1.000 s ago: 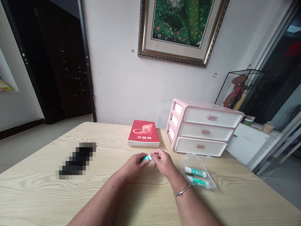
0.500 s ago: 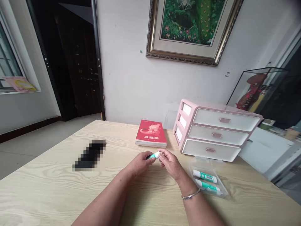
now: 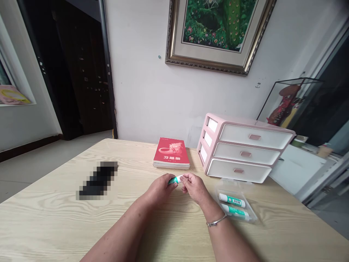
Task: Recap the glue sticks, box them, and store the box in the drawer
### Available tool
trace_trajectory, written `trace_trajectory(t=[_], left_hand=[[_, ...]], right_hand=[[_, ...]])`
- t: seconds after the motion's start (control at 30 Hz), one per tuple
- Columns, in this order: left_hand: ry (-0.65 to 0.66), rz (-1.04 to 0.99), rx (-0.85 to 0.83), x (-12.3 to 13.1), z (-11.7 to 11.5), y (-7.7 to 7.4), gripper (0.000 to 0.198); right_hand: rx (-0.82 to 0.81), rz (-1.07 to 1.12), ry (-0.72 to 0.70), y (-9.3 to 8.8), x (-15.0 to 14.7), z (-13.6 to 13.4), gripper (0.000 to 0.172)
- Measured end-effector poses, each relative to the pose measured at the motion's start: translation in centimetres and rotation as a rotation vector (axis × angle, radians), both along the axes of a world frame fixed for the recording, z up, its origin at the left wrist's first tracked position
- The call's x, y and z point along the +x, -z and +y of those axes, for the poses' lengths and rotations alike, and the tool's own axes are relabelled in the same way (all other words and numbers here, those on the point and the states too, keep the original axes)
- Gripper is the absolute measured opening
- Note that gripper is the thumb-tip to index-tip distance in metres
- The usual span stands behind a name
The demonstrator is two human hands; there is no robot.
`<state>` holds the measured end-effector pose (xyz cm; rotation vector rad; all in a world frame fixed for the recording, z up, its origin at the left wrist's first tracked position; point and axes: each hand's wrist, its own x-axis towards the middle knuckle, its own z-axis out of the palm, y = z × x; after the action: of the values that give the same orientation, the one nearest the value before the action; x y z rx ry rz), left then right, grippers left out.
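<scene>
A green-and-white glue stick (image 3: 174, 180) is held between both hands above the table, just in front of the red book (image 3: 171, 152). My left hand (image 3: 160, 189) is wrapped round its green body. With thumb and fingers, my right hand (image 3: 194, 187) pinches the white end; the fingertips hide part of that end. To the right of my right forearm, an open clear plastic case (image 3: 252, 214) lies on the table with two more glue sticks (image 3: 232, 200) in it.
A pink-and-white drawer unit (image 3: 245, 153) stands at the back right, behind the clear case. On the left of the wooden table (image 3: 54, 218) lies a dark, pixelated object (image 3: 98, 181). The wall with a framed picture (image 3: 207, 62) rises behind the table.
The view has shifted slightly, so the surroundings sit further left. Both hands keep hold of the glue stick, and my right fingers now cover more of its white end.
</scene>
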<state>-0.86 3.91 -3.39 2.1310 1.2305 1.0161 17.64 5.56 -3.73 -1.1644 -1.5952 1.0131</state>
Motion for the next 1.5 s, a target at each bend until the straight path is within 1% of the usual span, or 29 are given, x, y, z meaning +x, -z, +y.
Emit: trace_trajectory(t=[0.1, 0.2, 0.3, 0.43, 0.6, 0.7, 0.77, 0.8, 0.83, 0.93, 0.97, 1.03, 1.1, 1.2, 1.3, 1.5], left_hand=[[-0.036, 0.050, 0.045, 0.2, -0.4, -0.2, 0.017], [-0.052, 0.075, 0.046, 0.3, -0.7, -0.4, 0.013], [-0.040, 0.067, 0.045, 0.4, -0.7, -0.3, 0.010], [-0.009, 0.029, 0.024, 0.5, -0.6, 0.0, 0.010], [-0.010, 0.027, -0.013, 0.9, -1.0, 0.0, 0.015], [-0.027, 0.027, -0.082, 1.2, -1.2, -0.3, 0.019], [-0.052, -0.048, -0.146, 1.2, -1.3, -0.6, 0.019], [-0.065, -0.109, -0.187, 1.2, -1.2, -0.8, 0.018], [-0.074, -0.181, -0.238, 1.1, -1.1, -0.9, 0.021], [-0.077, -0.400, -0.379, 0.6, -0.8, -1.1, 0.048], [-0.078, -0.453, -0.404, 0.4, -0.6, -1.1, 0.054], [-0.098, -0.543, -0.434, 0.1, -0.3, -0.9, 0.058], [-0.142, -0.640, -0.473, -0.1, 0.1, -0.6, 0.057], [-0.183, -0.796, -0.586, -0.3, 0.6, -0.6, 0.051], [-0.163, -0.883, -0.649, -0.2, 0.8, -0.9, 0.049], [-0.121, -0.971, -0.663, 0.5, 0.5, -1.4, 0.043]], right_hand=[[0.021, -0.049, 0.050, 0.1, -0.1, -0.1, 0.047], [0.071, -0.139, 0.072, 0.3, 0.0, -0.1, 0.048], [0.140, -0.246, 0.094, 0.4, 0.1, 0.0, 0.049], [0.198, -0.323, 0.115, 0.0, 0.1, 0.0, 0.051], [0.195, -0.341, 0.121, -0.3, -0.1, -0.4, 0.055], [0.134, -0.253, 0.123, -0.1, -0.2, -0.5, 0.055], [0.112, -0.182, 0.124, 0.2, -0.2, -0.4, 0.057], [0.119, -0.162, 0.132, 0.3, -0.2, -0.4, 0.058], [0.135, -0.156, 0.146, 0.3, -0.1, -0.3, 0.058], [0.184, -0.185, 0.201, 0.4, -0.1, -0.1, 0.059], [0.194, -0.196, 0.210, 0.4, -0.2, -0.1, 0.060], [0.207, -0.223, 0.213, 0.3, -0.3, -0.1, 0.060], [0.223, -0.254, 0.205, 0.2, -0.6, -0.2, 0.059], [0.255, -0.291, 0.180, 0.0, -1.0, -0.5, 0.059], [0.265, -0.284, 0.153, 0.1, -1.2, -0.6, 0.059], [0.224, -0.279, 0.107, 1.1, -1.1, -0.1, 0.056]])
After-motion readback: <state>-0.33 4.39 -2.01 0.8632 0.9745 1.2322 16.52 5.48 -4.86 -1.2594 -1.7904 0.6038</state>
